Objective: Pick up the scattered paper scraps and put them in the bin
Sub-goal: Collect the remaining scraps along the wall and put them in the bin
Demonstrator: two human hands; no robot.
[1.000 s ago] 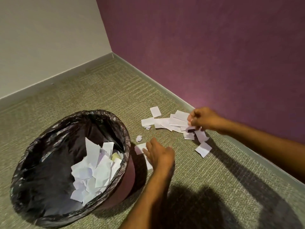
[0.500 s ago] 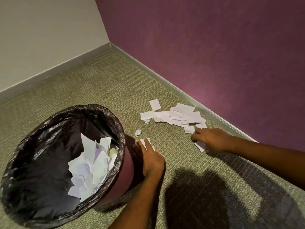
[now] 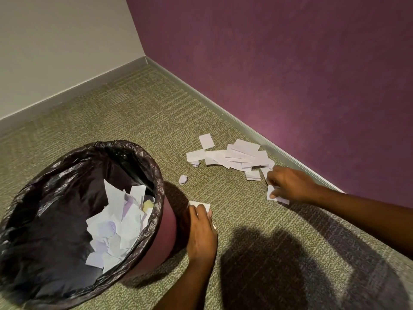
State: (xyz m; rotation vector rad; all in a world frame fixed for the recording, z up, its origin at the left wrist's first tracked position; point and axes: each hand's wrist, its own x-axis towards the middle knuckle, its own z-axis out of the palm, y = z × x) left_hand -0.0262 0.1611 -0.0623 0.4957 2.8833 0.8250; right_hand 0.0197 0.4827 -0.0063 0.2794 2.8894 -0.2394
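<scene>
Since the earlier frames we note both hands have come down from the scrap pile to the carpet: the right hand, previously raised over the pile, now lies low beside it, and the left hand has drawn back toward the bin.

We record a corner of a room: olive patterned carpet, a grey skirting board, a pale wall on the left and a purple wall on the right. The maroon bin carries a black liner and holds white paper scraps against its near side. A loose pile of scraps lies on the carpet near the purple wall, with a crumpled ball lying apart between pile and bin.

The right hand is palm down, its grip pressed on a flat scrap against the carpet, fingers touching the pile's edge. The left hand lies just beside the bin wall, palm down, fingers curled over a white scrap; we cannot tell whether that grip pinches the scrap or merely rests upon it.

Most of that scrap is hidden beneath the hand. Both forearms run out of frame. Dark shadows cover the carpet at lower right.
</scene>
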